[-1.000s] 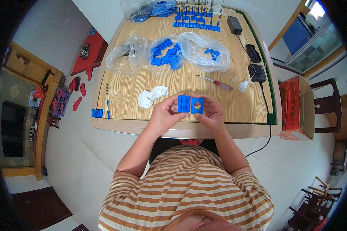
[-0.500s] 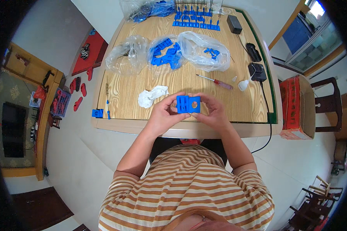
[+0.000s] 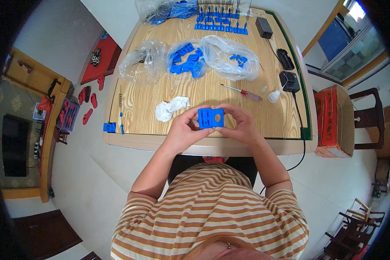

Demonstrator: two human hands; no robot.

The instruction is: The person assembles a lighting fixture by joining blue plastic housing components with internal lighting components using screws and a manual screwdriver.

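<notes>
Between my left hand (image 3: 183, 129) and my right hand (image 3: 239, 124) is a blue plastic part (image 3: 206, 118), held by its edges just above the table's near side. Its left portion has long slots and its right portion has a round hole; whether these are one piece or two pressed together, I cannot tell. Fingers and thumbs of both hands are closed on it. Beyond my left hand lies a crumpled white tissue (image 3: 172, 108). At the table's left edge are a small blue block (image 3: 109, 127) and a spring with blue pieces (image 3: 121, 113).
Clear bags (image 3: 145, 60) stand mid-table; one holds blue blocks (image 3: 186, 60), another small blue pieces (image 3: 238, 60). Rows of blue parts with upright springs (image 3: 221, 26) are at the back. A screwdriver (image 3: 247, 93), a white nozzle bottle (image 3: 273, 96) and a corded black adapter (image 3: 289, 81) lie right.
The blue part has been turned slightly in my hands, and its slotted and holed portions look closer together. Both hands stay in nearly the same place.
</notes>
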